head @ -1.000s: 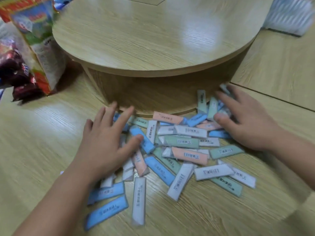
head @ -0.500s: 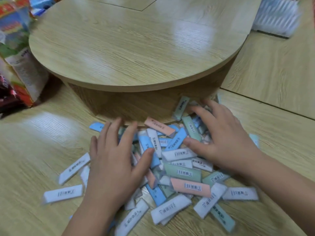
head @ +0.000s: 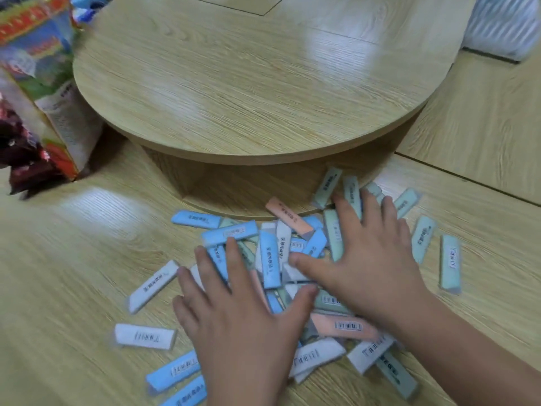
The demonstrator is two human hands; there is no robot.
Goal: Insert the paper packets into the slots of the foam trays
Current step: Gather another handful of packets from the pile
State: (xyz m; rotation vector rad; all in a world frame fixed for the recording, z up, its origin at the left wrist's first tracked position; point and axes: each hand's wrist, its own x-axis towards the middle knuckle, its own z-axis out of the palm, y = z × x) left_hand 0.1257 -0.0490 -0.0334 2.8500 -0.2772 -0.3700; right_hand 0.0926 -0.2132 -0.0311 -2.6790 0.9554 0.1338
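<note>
A loose pile of paper packets in blue, white, green and pink lies on the wooden floor in front of a low round table. My left hand lies flat on the pile's near left side, fingers spread and straight. Over on the pile's right side, my right hand presses down with its fingers spread, thumb pointing left. Neither hand grips a packet. Stray packets lie around: a white one at the left, a green one at the right. A white ribbed stack, maybe the foam trays, sits at the top right.
The low round wooden table stands just beyond the pile; some packets lean against its base. Colourful snack bags stand on the floor at the left. A floor seam runs along the right.
Both hands have drawn closer together over the pile, pushing packets toward the middle. Several packets have slid out to the left and right edges. The camera view has shifted slightly.
</note>
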